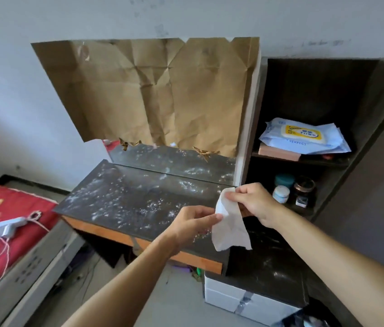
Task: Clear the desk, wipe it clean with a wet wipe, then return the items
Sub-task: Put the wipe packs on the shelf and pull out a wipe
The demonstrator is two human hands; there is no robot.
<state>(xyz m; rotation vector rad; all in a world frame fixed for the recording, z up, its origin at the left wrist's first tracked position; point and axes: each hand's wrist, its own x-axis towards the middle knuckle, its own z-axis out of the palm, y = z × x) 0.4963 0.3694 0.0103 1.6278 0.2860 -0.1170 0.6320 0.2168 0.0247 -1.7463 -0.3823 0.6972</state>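
A dark desk top speckled with white dust and smears stretches across the middle of the view. Above its right end I hold a white wet wipe between both hands. My right hand pinches its top corner. My left hand pinches its left edge with thumb and fingers. The wipe hangs down, partly unfolded. A blue pack of wet wipes with a yellow lid lies on the upper shelf at the right.
A mirror covered with brown paper stands behind the desk. The dark shelf unit at right holds several small jars. A white drawer box sits below the desk's right end. A red-covered bed with a white power strip lies left.
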